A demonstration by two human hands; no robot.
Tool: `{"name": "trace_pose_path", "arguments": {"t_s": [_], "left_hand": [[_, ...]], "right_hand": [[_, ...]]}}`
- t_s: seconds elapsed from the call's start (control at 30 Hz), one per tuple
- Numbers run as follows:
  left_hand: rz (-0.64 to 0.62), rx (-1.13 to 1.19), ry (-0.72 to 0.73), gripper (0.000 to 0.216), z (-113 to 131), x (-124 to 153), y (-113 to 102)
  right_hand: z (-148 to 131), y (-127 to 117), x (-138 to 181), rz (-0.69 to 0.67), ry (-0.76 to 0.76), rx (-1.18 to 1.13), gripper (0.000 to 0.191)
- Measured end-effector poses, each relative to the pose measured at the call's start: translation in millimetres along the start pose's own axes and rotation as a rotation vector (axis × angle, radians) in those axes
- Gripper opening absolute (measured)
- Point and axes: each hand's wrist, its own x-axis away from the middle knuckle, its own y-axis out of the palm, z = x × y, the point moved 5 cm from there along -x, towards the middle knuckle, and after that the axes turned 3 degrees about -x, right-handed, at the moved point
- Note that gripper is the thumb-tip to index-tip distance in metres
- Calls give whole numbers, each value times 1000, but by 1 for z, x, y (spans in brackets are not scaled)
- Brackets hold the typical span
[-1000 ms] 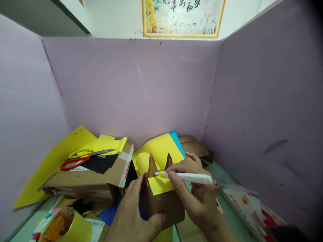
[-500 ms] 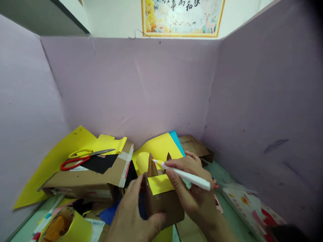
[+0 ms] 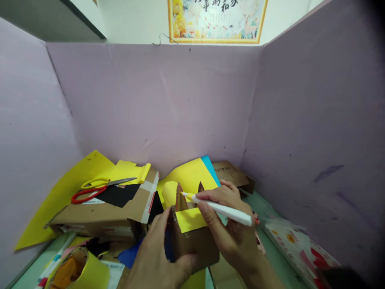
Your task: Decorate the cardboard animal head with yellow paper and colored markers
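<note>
My left hand (image 3: 161,251) grips a small brown cardboard box (image 3: 197,245) from its left side, thumb across the front. Yellow paper (image 3: 191,220) covers part of the box's top. Two pointed ear-like cardboard pieces stand up from it, the left ear (image 3: 179,199) and the right ear (image 3: 201,187). Between thumb and fingers, my right hand (image 3: 230,228) holds a white marker (image 3: 230,212) with a yellow tip. That tip is at the left ear, apparently touching its face. A curled yellow paper piece (image 3: 170,193) shows behind the left ear.
Red-and-yellow scissors (image 3: 102,188) lie on a flat cardboard box (image 3: 120,212) at left, with black paper (image 3: 122,195). A yellow-wrapped tube (image 3: 96,271) stands at lower left. Yellow sheets (image 3: 195,172) and brown cardboard (image 3: 231,172) lean at the back. A plastic-wrapped packet (image 3: 297,249) lies at right.
The marker tip has shifted very slightly right and down along the left ear. My left hand and the box have hardly moved.
</note>
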Motion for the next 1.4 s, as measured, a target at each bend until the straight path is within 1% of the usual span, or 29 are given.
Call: {"name": "trace_pose_path", "arguments": {"t_s": [0.13, 0.27, 0.37, 0.47, 0.63, 0.7, 0.8, 0.9, 1.03, 1.13, 1.2, 1.4], "left_hand": [[28, 37, -6, 72, 1, 1, 0], [55, 18, -2, 74, 3, 2, -1], [43, 17, -18, 74, 3, 2, -1], [43, 8, -14, 73, 2, 2, -1], [6, -34, 13, 75, -5, 0, 0], [0, -40, 3, 77, -7, 0, 0], [25, -17, -27, 77, -4, 1, -1], [56, 4, -30, 74, 3, 2, -2], [57, 18, -13, 70, 6, 3, -2], [30, 33, -10, 72, 4, 2, -1], [37, 19, -7, 73, 4, 2, -1], [39, -14, -34, 69, 5, 2, -1]], "right_hand": [[0, 0, 0, 5, -20, 14, 10], [-1, -1, -1, -30, 9, 1, 8], [-1, -1, -2, -27, 23, -3, 11], [-1, 0, -1, -9, -13, 10, 9], [0, 2, 1, 15, -58, 31, 14], [0, 1, 1, 7, -41, 17, 12], [-1, 0, 0, -13, 9, -15, 8], [-2, 0, -2, -41, 37, -42, 9], [-1, 2, -1, -53, 50, -62, 10], [0, 0, 0, -20, 39, -43, 8], [0, -1, 0, 0, 33, -33, 8], [-2, 3, -1, -63, 54, -82, 10]]}}
